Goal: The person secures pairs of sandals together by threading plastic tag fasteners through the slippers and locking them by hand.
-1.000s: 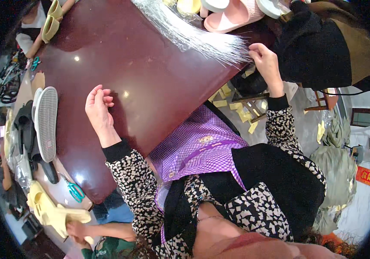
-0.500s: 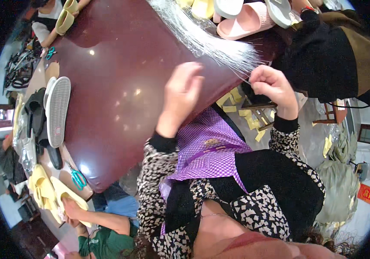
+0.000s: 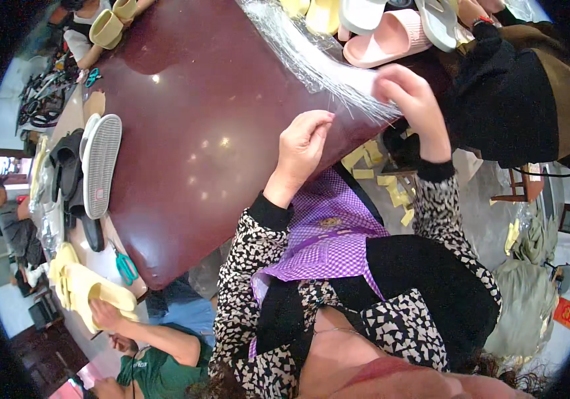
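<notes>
A long bundle of thin white strands (image 3: 311, 56), partly in clear plastic, lies along the table's far right side. My left hand (image 3: 300, 147) is raised over the near table edge, thumb and forefinger pressed together just short of the bundle's loose ends. Whatever that pinch holds is too fine to make out. Over the bundle's near end reaches my right hand (image 3: 415, 100), its fingers bent down toward the strands and smeared by motion. Beyond it sit a pink slipper (image 3: 388, 40) and a grey slipper (image 3: 436, 25).
Dark red covering spreads over the table (image 3: 185, 133). Along its left side are a white-soled slipper (image 3: 102, 166), black slippers (image 3: 65, 159) and teal scissors (image 3: 125, 267). A co-worker in green (image 3: 165, 359) handles a yellow slipper (image 3: 102, 292). Yellow scraps (image 3: 398, 193) litter the floor at right.
My left hand has moved right toward the strands, its fingers now pinched. My right hand has risen and shifted away from the strand tips, farther over the bundle.
</notes>
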